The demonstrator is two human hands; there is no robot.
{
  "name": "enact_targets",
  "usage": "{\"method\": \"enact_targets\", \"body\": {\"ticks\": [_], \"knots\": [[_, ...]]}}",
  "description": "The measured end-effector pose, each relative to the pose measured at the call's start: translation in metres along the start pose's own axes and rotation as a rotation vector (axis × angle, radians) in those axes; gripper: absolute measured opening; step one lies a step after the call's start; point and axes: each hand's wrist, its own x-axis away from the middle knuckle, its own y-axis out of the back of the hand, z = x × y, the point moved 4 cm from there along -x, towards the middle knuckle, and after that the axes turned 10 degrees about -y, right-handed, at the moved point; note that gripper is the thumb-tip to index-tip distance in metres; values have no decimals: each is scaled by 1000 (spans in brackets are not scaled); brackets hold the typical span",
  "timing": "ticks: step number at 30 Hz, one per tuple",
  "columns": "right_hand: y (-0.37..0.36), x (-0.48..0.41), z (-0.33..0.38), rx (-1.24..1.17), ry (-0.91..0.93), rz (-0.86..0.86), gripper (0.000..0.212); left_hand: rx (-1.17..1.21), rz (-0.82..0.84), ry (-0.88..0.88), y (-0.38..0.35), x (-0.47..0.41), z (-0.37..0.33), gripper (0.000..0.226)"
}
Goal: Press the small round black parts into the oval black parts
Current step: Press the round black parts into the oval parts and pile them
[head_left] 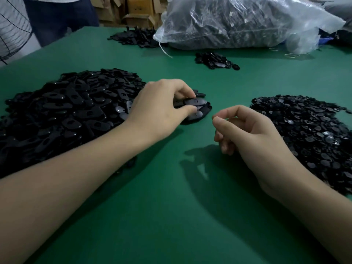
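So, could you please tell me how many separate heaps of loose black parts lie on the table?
4: the oval parts heap at left, the round parts heap at right, a small heap far centre, a flat heap beside the plastic bag. More may hide behind the bag.

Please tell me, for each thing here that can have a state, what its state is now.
Left hand, pinching an oval part.
Right hand, fingers curled, thumb at forefinger; whether it holds a part cannot be told.
Bag, full, lying on its side.
Boxes, flaps open.
Fan, running or not: cannot tell.
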Motion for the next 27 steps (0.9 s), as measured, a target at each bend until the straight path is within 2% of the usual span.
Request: {"method": "enact_targets", "body": {"ticks": [6,9,11,14,18,22,27], "knots": [[5,-1,2,40,35,-12,4,-188,96,83,-22,-33,20,26],[7,-2,3,30,43,-10,4,-151,125,47,-20,-37,23,29],[8,-3,3,45,48,-4,4,-142,127,50,-2,-40,26,21],[8,-3,2,93,66,-2,4,-376,287,87,33,-40,40,16],[9,-4,2,134,85,-11,6,-728,454,144,66,-27,58,37],[8,-4,1,154,83,-5,7,-805,455,155,67,-13,63,44],[7,-5,-1,184,81,-1,7,-764,367,138,66,-8,63,24]]}}
